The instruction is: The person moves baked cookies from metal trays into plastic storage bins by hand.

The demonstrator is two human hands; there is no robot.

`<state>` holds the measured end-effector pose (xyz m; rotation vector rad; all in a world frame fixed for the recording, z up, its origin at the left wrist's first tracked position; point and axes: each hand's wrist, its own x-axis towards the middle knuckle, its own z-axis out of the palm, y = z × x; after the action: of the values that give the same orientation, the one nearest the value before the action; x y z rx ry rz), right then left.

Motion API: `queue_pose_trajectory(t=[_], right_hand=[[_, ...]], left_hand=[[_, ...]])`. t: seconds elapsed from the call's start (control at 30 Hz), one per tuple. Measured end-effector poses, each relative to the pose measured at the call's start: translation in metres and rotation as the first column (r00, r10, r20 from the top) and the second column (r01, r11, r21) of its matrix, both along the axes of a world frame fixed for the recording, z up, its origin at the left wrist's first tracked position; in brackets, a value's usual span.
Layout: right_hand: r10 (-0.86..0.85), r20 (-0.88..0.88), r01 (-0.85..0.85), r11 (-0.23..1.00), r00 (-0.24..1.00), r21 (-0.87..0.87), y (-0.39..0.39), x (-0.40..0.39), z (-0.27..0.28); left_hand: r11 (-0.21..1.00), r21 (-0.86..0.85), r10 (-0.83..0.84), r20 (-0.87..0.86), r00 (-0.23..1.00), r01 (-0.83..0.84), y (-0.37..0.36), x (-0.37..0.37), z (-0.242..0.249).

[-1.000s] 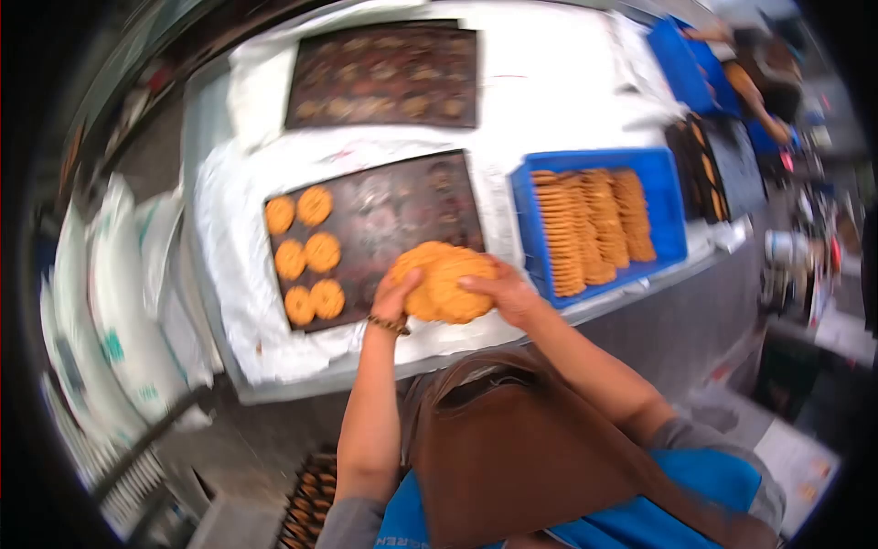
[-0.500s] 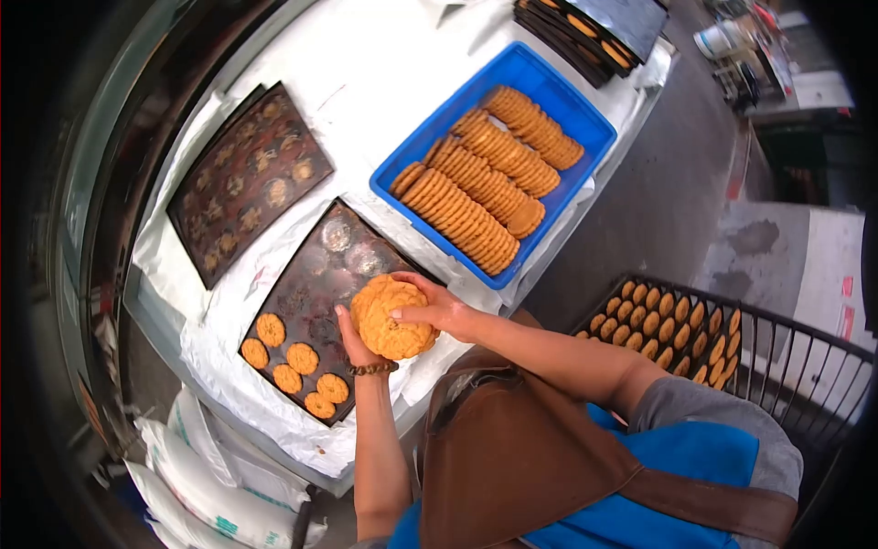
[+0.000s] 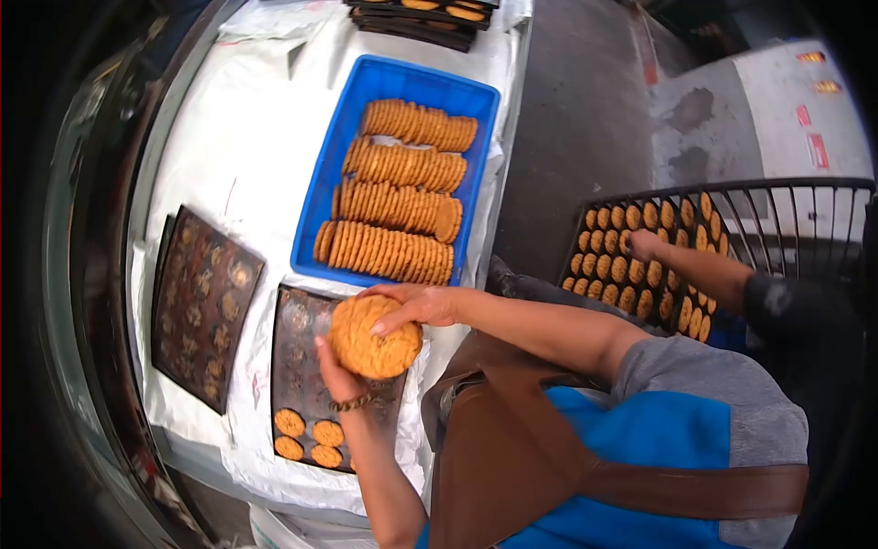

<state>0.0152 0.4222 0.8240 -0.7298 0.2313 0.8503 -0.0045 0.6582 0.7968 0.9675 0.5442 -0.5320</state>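
Observation:
A stack of round golden cookies is held between my two hands above a dark baking tray. My left hand, with a beaded bracelet at the wrist, curls around the lower left side of the stack. From the upper right, my right hand grips it, thumb lying across the top cookie. Several loose cookies lie at the near end of the tray; my left forearm covers part of that end. Just beyond my hands stands a blue crate with rows of cookies on edge.
A second dark tray with baked-on marks lies at the left of the white-covered table. Stacked trays sit at the far end. On the right, another person's hand reaches over cookies on a barred rack.
My view has turned, shifting the crate and trays left. The cookie stack stays in both hands. Fewer loose cookies show on the tray. Another person's arm has appeared over the rack.

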Motion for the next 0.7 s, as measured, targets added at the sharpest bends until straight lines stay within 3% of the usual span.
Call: queue_pose_trajectory(t=[0.17,0.3,0.4,0.5,0.57,0.7], right_hand=[[0.009,-0.026,-0.010,1.000,1.000,-0.023,0.027,-0.003,-0.002],[-0.026,-0.131,0.025,1.000,0.991,-0.006,0.041,-0.009,-0.010],[0.050,-0.179,-0.048,0.999,0.983,0.017,0.037,-0.007,-0.019],[0.128,-0.217,-0.137,0.990,0.968,-0.026,0.022,0.005,-0.008],[0.212,-0.139,-0.226,0.970,0.967,-0.091,0.012,0.017,-0.002],[0.235,0.035,-0.227,0.962,0.971,-0.155,0.003,0.029,-0.015]], left_hand=[[0.991,0.129,0.026,-0.024,0.999,-0.023,0.002,0.013,0.031],[0.993,0.116,-0.013,-0.020,1.000,0.015,0.023,0.010,0.004],[0.981,0.186,-0.047,-0.003,0.999,0.047,0.031,0.006,-0.020],[0.955,0.293,-0.059,0.029,0.998,0.048,0.017,0.011,-0.011],[0.967,0.252,-0.022,0.003,1.000,0.020,0.012,0.014,-0.014],[0.969,0.245,0.005,0.017,1.000,-0.009,0.001,0.026,-0.005]])
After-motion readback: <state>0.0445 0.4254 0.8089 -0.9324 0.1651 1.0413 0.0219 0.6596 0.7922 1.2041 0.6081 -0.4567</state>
